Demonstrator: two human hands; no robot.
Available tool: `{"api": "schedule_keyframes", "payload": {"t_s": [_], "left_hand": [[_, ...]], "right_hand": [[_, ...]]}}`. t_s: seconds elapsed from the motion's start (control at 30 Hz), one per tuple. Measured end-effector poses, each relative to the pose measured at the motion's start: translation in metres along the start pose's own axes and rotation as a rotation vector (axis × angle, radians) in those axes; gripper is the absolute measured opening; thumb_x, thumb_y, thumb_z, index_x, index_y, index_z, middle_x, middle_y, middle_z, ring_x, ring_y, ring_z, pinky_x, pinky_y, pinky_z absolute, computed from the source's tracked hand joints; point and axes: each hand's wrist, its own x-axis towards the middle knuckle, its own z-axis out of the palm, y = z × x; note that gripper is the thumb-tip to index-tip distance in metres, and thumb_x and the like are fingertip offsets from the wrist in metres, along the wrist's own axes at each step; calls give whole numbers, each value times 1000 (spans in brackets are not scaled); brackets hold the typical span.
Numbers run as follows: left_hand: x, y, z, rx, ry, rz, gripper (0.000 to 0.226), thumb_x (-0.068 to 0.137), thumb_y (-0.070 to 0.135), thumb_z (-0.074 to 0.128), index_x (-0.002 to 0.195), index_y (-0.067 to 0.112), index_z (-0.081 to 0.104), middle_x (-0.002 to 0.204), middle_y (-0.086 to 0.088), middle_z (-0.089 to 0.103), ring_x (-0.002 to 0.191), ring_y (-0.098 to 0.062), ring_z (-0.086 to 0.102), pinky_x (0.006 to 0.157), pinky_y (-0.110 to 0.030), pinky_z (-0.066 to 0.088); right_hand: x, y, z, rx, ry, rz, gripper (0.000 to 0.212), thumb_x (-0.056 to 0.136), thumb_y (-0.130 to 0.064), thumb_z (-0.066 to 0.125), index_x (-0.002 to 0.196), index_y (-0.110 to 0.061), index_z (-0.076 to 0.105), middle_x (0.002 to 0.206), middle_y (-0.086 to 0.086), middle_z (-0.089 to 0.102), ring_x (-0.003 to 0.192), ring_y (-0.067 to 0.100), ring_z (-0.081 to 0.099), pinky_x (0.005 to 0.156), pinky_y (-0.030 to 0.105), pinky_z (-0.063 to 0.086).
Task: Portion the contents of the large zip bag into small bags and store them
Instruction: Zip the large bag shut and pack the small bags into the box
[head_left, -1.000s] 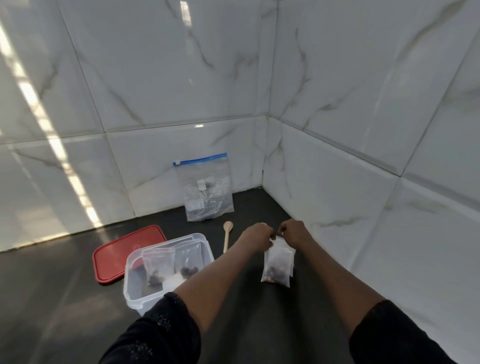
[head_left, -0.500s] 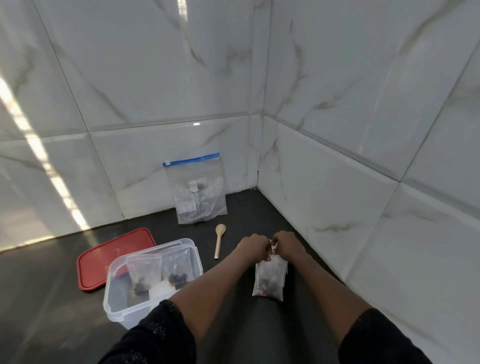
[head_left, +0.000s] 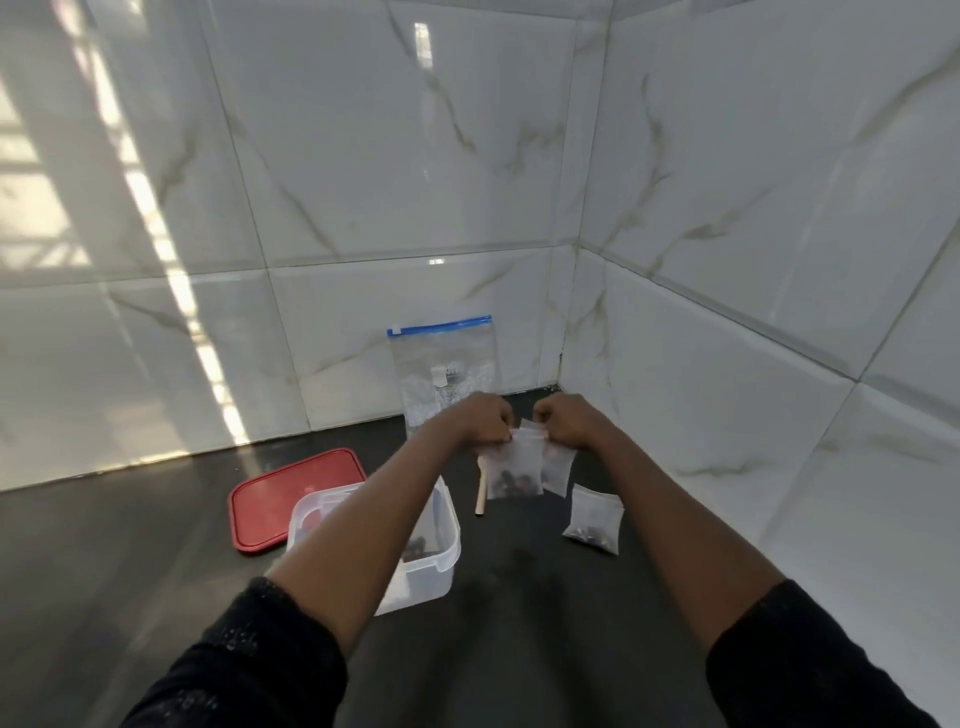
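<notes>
Both hands have risen off the dark counter (head_left: 519, 613) since a second ago, lifting small bags with them, and one small bag (head_left: 595, 517) now lies alone on the counter near the right-hand wall.

The marbled white tile wall (head_left: 363, 156) carries no writing. Black sleeves run out of the bottom edge. The clear container (head_left: 453, 543) sits left of centre, and the left forearm crosses over it and hides most of its inside; only some dark pieces show through its wall. The red lid (head_left: 280, 499) lies flat behind it, its near corner covered by the container. The large zip bag (head_left: 441, 358) leans upright against the back wall, blue strip on top, its lower part behind the left hand (head_left: 485, 421); its little white label (head_left: 445, 371) has dark print too small to read.

The left hand pinches the top of the front small bag (head_left: 511, 467), which holds dark pieces. The right hand (head_left: 563, 423) pinches the rear small bag (head_left: 558, 467), half overlapped, contents unclear. Of the wooden spoon (head_left: 481, 493), only the handle end shows.
</notes>
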Motion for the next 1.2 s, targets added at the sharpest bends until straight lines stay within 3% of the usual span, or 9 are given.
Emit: {"api": "schedule_keyframes", "payload": {"t_s": [0.13, 0.27, 0.43, 0.57, 0.73, 0.87, 0.93, 1.07, 1.2], "left_hand": [[-29, -28, -40, -108, 114, -78, 23, 87, 5, 53, 105, 8, 67, 107, -10, 64, 84, -20, 60, 65, -22, 48], [-61, -56, -64, -128, 69, -179, 28, 86, -3, 50, 102, 9, 69, 79, -2, 68, 57, -8, 61, 43, -12, 43], [-93, -92, -53, -35, -28, -286, 31, 85, -4, 48, 105, 11, 68, 91, -9, 63, 68, -17, 54, 50, -21, 41], [-108, -111, -26, -70, -131, -328, 29, 87, -4, 47, 108, 7, 64, 93, -12, 60, 70, -21, 57, 51, -23, 47], [-109, -127, 11, -76, -248, -358, 29, 87, -4, 49, 110, 7, 64, 105, -16, 65, 89, -29, 65, 78, -36, 56], [-106, -131, 30, 14, -320, -347, 30, 89, -1, 48, 115, 6, 61, 97, -11, 60, 82, -23, 56, 71, -30, 50], [-105, -133, 38, 77, -316, -335, 31, 88, 1, 49, 116, 7, 62, 106, -13, 63, 86, -24, 54, 78, -32, 47], [-98, -136, 46, 154, -223, -350, 29, 91, 12, 51, 117, 6, 62, 116, -13, 63, 105, -28, 58, 91, -33, 43], [-92, -133, 36, 187, -87, -365, 26, 87, 20, 60, 109, 7, 65, 107, -10, 66, 99, -26, 62, 88, -36, 50]], "right_hand": [[1, -43, -22, 78, 94, -98, 19, 90, -6, 52, 105, -4, 64, 116, 14, 61, 92, 21, 55, 78, 26, 38], [-5, -90, -26, 255, 82, -171, 12, 93, -2, 50, 92, -10, 60, 112, 15, 64, 93, 24, 68, 78, 30, 51], [-7, -133, -2, 272, -57, -233, 15, 92, 2, 50, 99, -7, 60, 107, 16, 68, 72, 12, 63, 68, 22, 47], [-4, -150, 30, 120, -151, -264, 26, 84, -2, 63, 109, -5, 62, 118, 12, 61, 101, 23, 58, 78, 25, 38], [-4, -155, 60, -2, -295, -262, 30, 85, -1, 60, 116, -3, 59, 123, 14, 58, 100, 26, 54, 69, 25, 36], [-3, -155, 76, -96, -414, -258, 34, 89, -1, 55, 122, -5, 58, 124, 13, 53, 93, 21, 48, 71, 28, 39], [-2, -155, 83, -130, -440, -256, 35, 89, -4, 55, 124, -7, 57, 120, 13, 52, 92, 20, 46, 69, 29, 43], [-2, -150, 94, -148, -368, -274, 31, 90, -8, 58, 120, -7, 59, 125, 13, 56, 107, 27, 55, 90, 34, 45], [0, -147, 91, -91, -143, -291, 14, 88, -10, 60, 101, -7, 65, 111, 10, 63, 90, 22, 58, 84, 37, 48]]}}
